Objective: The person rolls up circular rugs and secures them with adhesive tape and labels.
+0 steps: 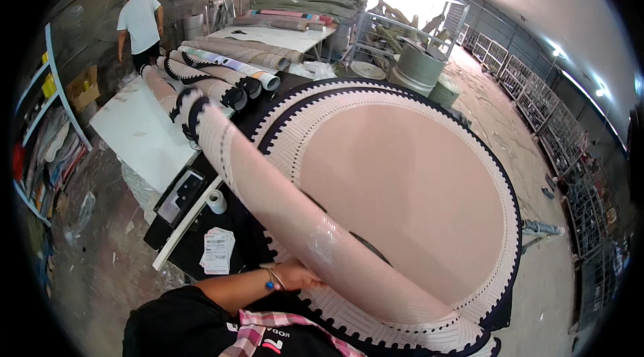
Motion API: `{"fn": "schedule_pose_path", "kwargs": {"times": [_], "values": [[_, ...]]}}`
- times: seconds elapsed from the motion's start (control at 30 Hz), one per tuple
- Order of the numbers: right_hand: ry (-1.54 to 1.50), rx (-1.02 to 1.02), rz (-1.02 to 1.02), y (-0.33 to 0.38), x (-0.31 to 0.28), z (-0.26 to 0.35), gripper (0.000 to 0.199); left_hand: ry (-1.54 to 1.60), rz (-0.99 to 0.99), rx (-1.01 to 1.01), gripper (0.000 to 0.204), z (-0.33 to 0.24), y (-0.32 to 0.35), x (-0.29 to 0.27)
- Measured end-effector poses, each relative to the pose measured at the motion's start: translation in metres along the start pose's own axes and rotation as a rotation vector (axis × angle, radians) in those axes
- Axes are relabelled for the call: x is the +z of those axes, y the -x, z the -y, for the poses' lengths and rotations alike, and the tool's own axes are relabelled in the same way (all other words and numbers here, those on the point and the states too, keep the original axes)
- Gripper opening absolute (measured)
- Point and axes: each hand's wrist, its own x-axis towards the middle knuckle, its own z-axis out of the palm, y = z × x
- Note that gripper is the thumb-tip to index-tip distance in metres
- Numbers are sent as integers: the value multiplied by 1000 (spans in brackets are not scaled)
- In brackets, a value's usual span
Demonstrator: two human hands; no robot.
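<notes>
A long pink rolled rug (275, 196) with a black-and-white scalloped edge lies slantwise in front of me, its far end blurred. My left hand (300, 275) grips it from the near side, fingers partly hidden beneath the roll. A clear patch shines on the roll near that hand. Below and to the right of it, a round pink rug (402, 176) lies flat, with a cream patterned border and a dark scalloped rim. Another similar border shows under its edge. My right hand is not visible.
Left of the roll are a stack of printed labels (218, 251), a white tape roll (216, 201) and a black box (181, 194). More rolled rugs (221, 79) rest on a white table (137, 129). A person (141, 25) in a white shirt stands beyond. Metal drums (417, 65) stand behind the round rug.
</notes>
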Motion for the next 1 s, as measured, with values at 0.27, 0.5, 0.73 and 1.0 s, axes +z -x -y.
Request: {"fn": "schedule_pose_path", "kwargs": {"times": [0.27,0.5,0.73,1.0], "values": [[157,-787,89,192,147,-41,45,290,-75,844,57,-312,33,-98],[-142,-795,837,404,527,176,45,-300,-273,772,31,-307,90,-79],[161,-473,1419,525,500,104,37,-741,-641,593,79,-173,156,-111],[169,514,1731,583,357,24,39,-1058,-996,543,65,-91,175,-117]]}}
